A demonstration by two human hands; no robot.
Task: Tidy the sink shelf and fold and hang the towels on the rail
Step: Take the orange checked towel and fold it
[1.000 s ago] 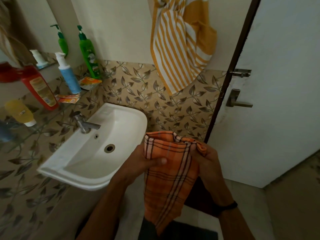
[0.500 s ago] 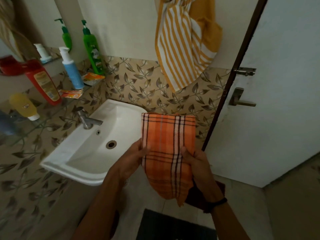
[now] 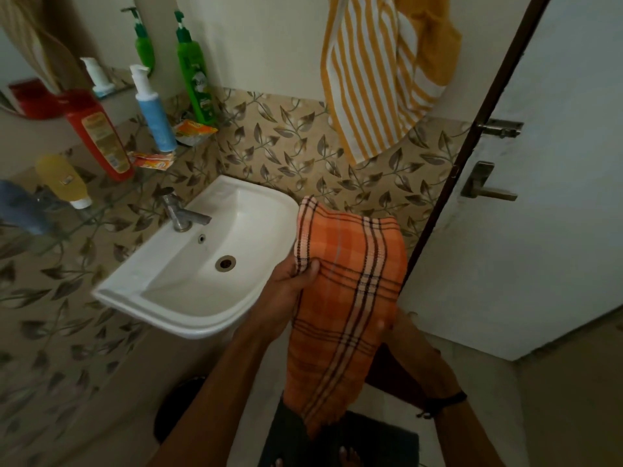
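An orange checked towel [image 3: 347,291] hangs folded in front of me, to the right of the white sink [image 3: 188,264]. My left hand [image 3: 290,291] pinches its upper left edge. My right hand [image 3: 401,332] is mostly hidden behind the cloth and supports it from the back. A yellow and white striped towel [image 3: 377,72] hangs bunched on the wall above. The glass shelf [image 3: 101,210] at the left carries a green pump bottle [image 3: 194,72], a blue bottle [image 3: 151,112], a red bottle [image 3: 97,133], a yellow tube [image 3: 62,180] and orange sachets [image 3: 194,131].
A white door [image 3: 539,230] with a metal handle [image 3: 485,187] stands ajar at the right. A tap [image 3: 180,214] sits at the sink's back edge. A dark mat [image 3: 337,443] lies on the floor by my feet. A mirror [image 3: 50,38] hangs at the upper left.
The towel's top has been brought over and now droops rounded over my right hand. My left hand has shifted up to the cloth's left edge. My view has moved closer.
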